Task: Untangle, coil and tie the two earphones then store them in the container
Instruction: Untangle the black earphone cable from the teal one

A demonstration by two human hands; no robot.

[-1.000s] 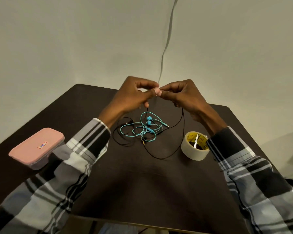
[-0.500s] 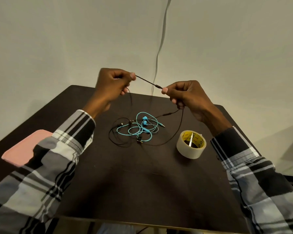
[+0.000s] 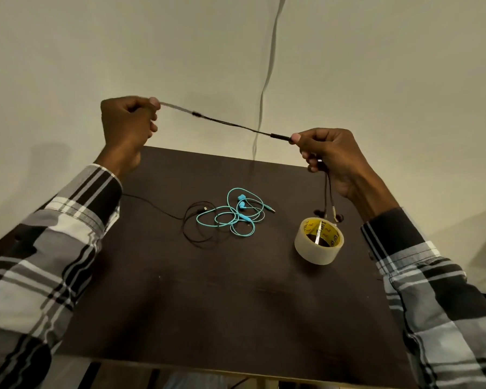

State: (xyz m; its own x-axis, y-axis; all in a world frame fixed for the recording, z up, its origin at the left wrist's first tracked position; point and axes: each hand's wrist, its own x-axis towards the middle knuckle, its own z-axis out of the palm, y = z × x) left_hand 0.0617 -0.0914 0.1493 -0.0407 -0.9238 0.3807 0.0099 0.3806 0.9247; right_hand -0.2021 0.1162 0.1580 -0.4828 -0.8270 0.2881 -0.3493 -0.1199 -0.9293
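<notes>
— Both hands are pinching the black earphone (image 3: 230, 125): left hand (image 3: 127, 126) curled on one stretch, right hand (image 3: 327, 158) gripping near the inline piece, buds dangling beneath it.

— Which way does it run?

— Long axis hand to hand, sloping down toward the right.

— Risk?

— Its tail trails below the left hand into the turquoise earphone (image 3: 236, 214). Pulling wider would likely drag that heap, tightening the knot, I'd judge.
</notes>
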